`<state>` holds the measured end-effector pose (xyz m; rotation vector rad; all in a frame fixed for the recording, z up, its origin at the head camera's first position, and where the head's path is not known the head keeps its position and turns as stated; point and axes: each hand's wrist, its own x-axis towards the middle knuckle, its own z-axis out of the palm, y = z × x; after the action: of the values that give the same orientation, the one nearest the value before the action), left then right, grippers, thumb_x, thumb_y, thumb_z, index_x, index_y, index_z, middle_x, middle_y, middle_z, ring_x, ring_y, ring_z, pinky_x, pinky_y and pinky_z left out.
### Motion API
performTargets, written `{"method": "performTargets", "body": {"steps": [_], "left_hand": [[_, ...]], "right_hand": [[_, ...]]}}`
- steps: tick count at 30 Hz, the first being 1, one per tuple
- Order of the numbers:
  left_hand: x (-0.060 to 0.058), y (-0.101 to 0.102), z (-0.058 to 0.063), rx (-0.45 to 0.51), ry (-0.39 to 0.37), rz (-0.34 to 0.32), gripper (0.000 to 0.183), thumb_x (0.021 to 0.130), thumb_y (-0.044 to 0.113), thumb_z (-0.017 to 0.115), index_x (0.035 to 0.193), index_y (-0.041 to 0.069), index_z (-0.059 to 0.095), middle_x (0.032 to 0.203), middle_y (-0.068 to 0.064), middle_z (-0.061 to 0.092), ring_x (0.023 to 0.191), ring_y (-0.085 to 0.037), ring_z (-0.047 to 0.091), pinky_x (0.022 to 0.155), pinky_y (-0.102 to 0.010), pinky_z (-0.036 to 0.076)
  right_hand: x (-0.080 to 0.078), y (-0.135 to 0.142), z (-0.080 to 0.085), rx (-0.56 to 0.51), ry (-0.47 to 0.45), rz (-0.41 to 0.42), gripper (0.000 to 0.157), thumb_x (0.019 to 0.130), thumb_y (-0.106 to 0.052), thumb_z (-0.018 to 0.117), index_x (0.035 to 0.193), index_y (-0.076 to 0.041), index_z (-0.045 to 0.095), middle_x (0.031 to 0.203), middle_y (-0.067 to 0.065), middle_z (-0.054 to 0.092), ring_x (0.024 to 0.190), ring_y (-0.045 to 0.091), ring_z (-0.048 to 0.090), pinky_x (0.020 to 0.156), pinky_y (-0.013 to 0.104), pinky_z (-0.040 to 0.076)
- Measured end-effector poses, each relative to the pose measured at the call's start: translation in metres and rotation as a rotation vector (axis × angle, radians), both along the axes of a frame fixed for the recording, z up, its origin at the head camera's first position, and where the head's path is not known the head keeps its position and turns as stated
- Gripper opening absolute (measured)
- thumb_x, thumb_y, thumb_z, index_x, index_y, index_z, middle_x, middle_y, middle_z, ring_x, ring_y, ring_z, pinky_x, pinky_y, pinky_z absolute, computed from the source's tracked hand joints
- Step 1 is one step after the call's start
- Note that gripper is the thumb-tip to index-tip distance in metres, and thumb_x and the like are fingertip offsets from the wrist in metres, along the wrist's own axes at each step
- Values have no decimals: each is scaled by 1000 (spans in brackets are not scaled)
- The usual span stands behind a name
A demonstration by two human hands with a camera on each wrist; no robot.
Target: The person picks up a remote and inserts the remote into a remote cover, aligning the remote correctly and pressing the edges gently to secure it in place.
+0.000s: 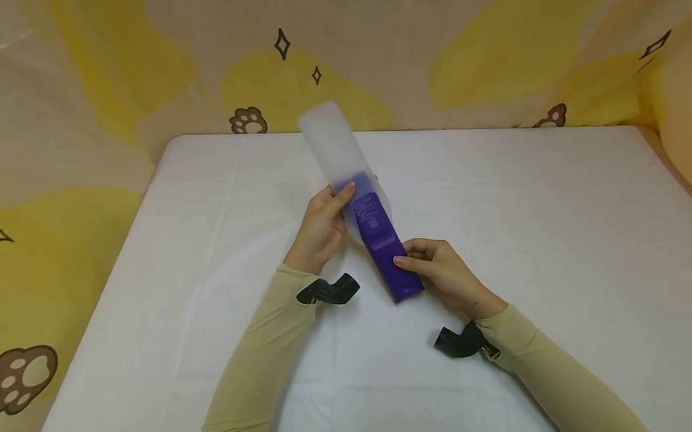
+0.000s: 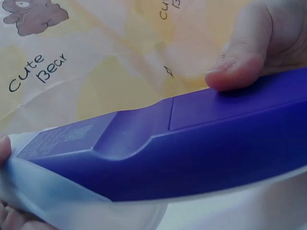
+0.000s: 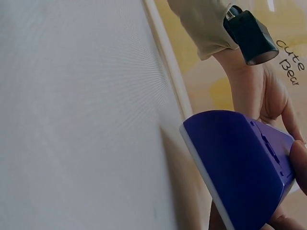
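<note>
A long purple plastic device with a scooped recess and printed text slants over the table. Its upper end sits within a frosted translucent sleeve, which extends beyond it toward the back. My left hand grips the sleeve around the purple end, thumb on top. At the lower end, my right hand pinches the device between thumb and fingers. The left wrist view shows a seam across the purple body, with the right thumb pressing its upper face. The right wrist view shows the device's rounded end.
A white-covered table lies beneath both hands. Yellow and cream patterned cloth hangs behind and at the sides. Both wrists carry small dark camera mounts, the left mount and the right mount.
</note>
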<state>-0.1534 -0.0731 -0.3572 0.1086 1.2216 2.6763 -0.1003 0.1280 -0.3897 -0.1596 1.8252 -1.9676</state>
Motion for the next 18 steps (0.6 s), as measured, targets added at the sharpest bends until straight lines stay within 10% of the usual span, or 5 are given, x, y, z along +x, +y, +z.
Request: {"method": "performTargets", "body": {"steps": [18], "left_hand": [[2, 1, -4, 6, 14, -46, 24, 101, 3, 39, 120, -8, 49, 108, -9, 64, 105, -16, 57, 94, -28, 44]], "right_hand": [[1, 2, -1, -7, 3, 13, 6, 88, -4, 63, 93, -1, 65, 81, 0, 67, 74, 9, 61, 66, 23, 52]]}}
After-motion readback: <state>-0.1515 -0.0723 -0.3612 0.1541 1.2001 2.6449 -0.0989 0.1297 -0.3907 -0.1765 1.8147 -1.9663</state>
